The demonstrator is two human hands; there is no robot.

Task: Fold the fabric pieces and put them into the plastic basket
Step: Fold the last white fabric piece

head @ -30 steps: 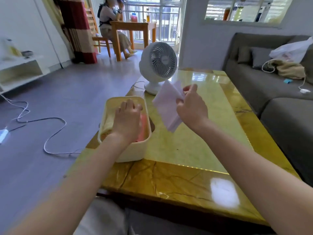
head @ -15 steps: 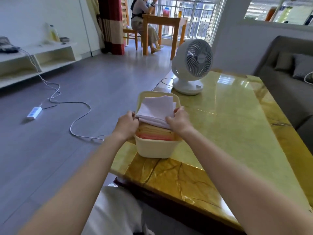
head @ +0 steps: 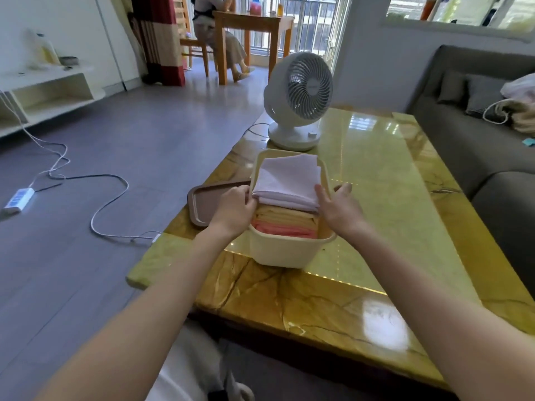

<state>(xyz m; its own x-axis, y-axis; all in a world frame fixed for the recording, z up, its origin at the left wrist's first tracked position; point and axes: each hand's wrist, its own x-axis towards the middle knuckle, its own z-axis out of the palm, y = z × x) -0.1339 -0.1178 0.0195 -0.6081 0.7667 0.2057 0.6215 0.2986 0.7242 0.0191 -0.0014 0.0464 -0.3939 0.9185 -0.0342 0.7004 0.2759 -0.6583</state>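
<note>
Fingers: left hand (head: 234, 210) curled on folded white fabric (head: 286, 178); right hand (head: 337, 210) straight, touching it, in cream basket (head: 278, 253).

The left forearm (head: 162, 287) and right forearm (head: 411, 282) are bare from the wrists down to the frame's lower edge, and the left grip (head: 231, 211) and right grip (head: 337, 208) are bare too. Pale, whitish-grey creased clothing (head: 191, 369) covers the lap, with a dark blurred patch (head: 217, 396) beneath it.
</note>
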